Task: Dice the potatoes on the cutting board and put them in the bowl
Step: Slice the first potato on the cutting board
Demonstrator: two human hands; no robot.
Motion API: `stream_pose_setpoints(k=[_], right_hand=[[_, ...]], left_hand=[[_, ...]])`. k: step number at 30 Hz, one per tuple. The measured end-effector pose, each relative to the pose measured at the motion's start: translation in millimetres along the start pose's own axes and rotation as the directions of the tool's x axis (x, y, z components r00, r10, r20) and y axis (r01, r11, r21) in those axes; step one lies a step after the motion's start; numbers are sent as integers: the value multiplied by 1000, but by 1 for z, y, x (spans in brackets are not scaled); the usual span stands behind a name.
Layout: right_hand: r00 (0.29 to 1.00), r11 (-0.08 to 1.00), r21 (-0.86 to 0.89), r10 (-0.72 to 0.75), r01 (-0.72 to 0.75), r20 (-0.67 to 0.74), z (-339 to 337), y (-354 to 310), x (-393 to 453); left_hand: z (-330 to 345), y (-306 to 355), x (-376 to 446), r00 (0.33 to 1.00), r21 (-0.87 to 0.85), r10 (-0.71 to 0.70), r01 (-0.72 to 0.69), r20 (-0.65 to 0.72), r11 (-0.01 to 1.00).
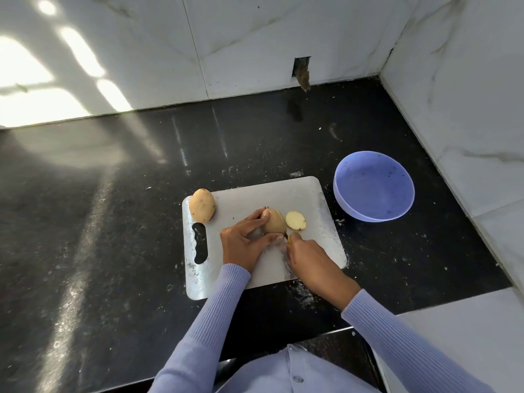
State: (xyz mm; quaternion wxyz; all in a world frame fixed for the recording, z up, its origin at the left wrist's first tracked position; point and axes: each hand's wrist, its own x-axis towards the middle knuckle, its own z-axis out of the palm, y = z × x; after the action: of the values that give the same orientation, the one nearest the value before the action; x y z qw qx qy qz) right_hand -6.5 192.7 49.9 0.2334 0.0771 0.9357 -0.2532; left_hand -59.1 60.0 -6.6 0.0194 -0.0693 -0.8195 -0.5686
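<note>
Black table point(113, 222), frame centre: grey cutting board point(255, 194). Purple bowl point(373, 186) right of board, just beside it. Whole potato point(201, 205) on board's upper-left corner. Left hand point(243, 236) grip curled round the cut potato point(274, 221) mid-board. Right hand point(309, 258) grip clamped on knife point(287, 236), blade mostly hidden. One slice point(295, 220) lies flat just right of cut potato.

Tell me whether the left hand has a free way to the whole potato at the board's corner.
Probably yes: the left hand grips the potato being cut, but only bare cutting board lies between it and the whole potato.
</note>
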Motion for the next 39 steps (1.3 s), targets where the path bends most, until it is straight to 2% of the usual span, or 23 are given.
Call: stream_pose_setpoints(k=[9,17,23,28,32,39], right_hand=[[999,993,-106,50,-50,-5,2,-10,3],[1000,991,-133,28,-27,9,11,13,-32],[999,998,-43,49,-50,-14,16,33,-47],[993,991,129,35,-20,-114,3,35,-55],[989,967,253,51,-14,-138,-5,22,-45],[980,957,287,27,30,-195,-5,4,-30]], left_hand=[[1,-2,-2,1000,-20,-11,11,-27,1000],[-2,0,-2,1000,-48,-18,18,-3,999],[-4,-1,0,997,-111,-82,82,4,990],[-5,2,-3,996,-136,-91,92,11,986],[-5,7,-3,995,-108,-97,97,11,989],[-6,5,-2,995,-72,-102,102,-1,992]])
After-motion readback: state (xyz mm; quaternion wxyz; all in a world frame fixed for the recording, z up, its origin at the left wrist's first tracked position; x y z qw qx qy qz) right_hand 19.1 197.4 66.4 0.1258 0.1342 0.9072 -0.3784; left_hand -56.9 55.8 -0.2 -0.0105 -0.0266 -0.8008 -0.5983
